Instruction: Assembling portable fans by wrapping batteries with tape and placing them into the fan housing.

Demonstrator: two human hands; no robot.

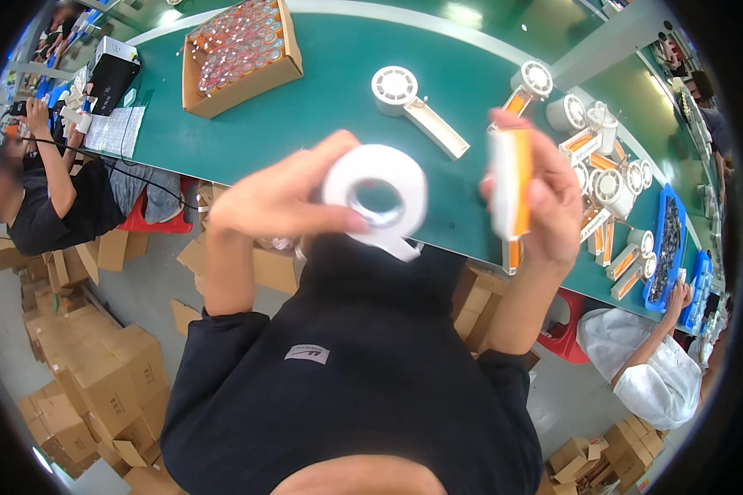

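Observation:
In my left hand is a roll of white tape, held upright by its side, its loose end hanging below. My right hand grips a white and orange handle-shaped piece, blurred by motion; whether a round head is joined to it, I cannot tell. Both hands are raised over the near part of the green table. Beyond them lies a white handheld fan with a round slotted head and an open, hollow handle. Another fan with an orange-filled handle lies farther right.
Several white and orange fans are heaped at the right, beside a blue tray of small dark parts. A cardboard box of round parts stands at the back left. Co-workers sit at both sides. Cartons cover the floor at left.

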